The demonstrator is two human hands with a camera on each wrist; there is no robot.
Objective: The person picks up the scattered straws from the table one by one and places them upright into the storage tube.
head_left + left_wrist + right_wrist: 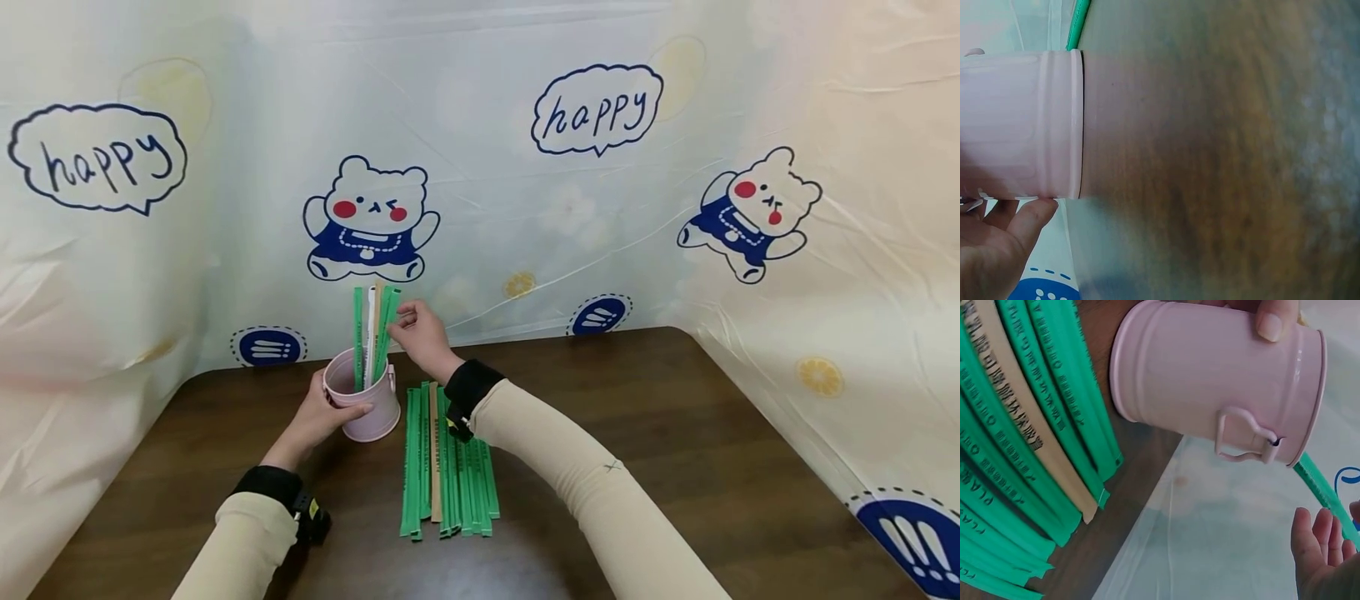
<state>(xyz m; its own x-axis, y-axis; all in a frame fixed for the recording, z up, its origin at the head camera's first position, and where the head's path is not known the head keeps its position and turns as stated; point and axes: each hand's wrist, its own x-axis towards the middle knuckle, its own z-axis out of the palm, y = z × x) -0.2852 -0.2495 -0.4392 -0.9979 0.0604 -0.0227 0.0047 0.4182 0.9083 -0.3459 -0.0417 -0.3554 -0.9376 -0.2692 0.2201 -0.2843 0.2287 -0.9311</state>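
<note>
My left hand (318,417) grips a small pink bucket (375,414) from its left side, thumb across the front. Several paper-wrapped straws stand upright in the bucket: green straws (357,333), a white straw (370,342) and a tan one. My right hand (423,333) is beside the upper part of the rightmost green straws. In the right wrist view its fingers (1317,534) are parted from the thumb, with a green straw (1319,487) passing behind them. The left wrist view shows the fingers (1032,222) of my left hand against the bucket wall (1016,125).
A row of wrapped green straws (412,475) with one tan straw (435,467) among them lies on the dark wooden table (600,400), right of the bucket and partly beneath my right wrist. A printed cloth (480,208) hangs behind the table and along its sides.
</note>
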